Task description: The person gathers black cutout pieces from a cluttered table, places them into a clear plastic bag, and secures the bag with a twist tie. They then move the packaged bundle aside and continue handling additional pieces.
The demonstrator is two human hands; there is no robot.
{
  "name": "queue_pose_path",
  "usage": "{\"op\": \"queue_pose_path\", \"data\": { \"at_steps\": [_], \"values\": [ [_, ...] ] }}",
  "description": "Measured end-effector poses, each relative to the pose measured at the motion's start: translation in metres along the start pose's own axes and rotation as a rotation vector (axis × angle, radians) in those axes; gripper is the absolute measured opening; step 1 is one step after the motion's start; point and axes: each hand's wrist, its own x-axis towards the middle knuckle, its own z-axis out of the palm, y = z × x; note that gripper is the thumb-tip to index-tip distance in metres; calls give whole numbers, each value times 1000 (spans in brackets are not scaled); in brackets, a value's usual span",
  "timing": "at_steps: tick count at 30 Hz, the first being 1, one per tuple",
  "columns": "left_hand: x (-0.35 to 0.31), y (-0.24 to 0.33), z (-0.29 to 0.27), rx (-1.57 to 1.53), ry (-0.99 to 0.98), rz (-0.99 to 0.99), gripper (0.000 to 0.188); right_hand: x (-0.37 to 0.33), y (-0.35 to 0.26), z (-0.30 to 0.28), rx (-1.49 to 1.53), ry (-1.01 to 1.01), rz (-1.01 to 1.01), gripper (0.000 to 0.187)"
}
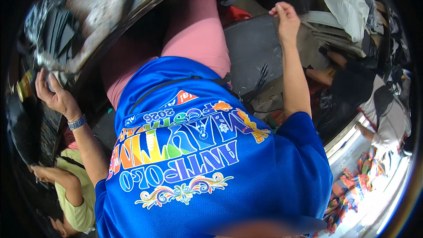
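My left hand [57, 97] is raised beside the rounded edge of a worn, pale-stained table [94, 6]. Its fingers are apart, the thumb stands off from them, and I see no object held. Close above it on the table lies a bundle of dark flat sheets [61, 37] in clear plastic. My right hand [287, 20] is held out to the right, over the far edge of a dark grey board [253, 46]. Its thumb and forefinger are pinched together. Whatever is between those fingertips, if anything, is too small to make out.
Black strips [260, 79] lie by the grey board. Farther right are a white plastic bag [346, 6] and stacked pale slats [328, 20]. One person in a yellow-green shirt [79, 202] is at lower left, another in a pale top [374, 101] at right. Multicoloured cloth [352, 185] lies lower right.
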Motion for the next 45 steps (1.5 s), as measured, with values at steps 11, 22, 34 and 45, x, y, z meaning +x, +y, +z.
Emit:
{"op": "queue_pose_path", "data": {
  "at_steps": [11, 22, 34, 45],
  "values": [
    [9, -49, 2, 331, -83, 111, 42, -13, 92, -34, -567, 140, 76, 23],
    [-17, -88, -59, 420, -165, -3, 54, -37, 95, -5, -657, 132, 313, 36],
    [-19, -134, -100, 613, -318, 254, 57, -38, 80, -2, -829, 80, 389, 39],
    [-7, -109, -49, 310, -231, 24, 51, -15, 112, -21, -900, 94, 269, 38]
  ]
}}
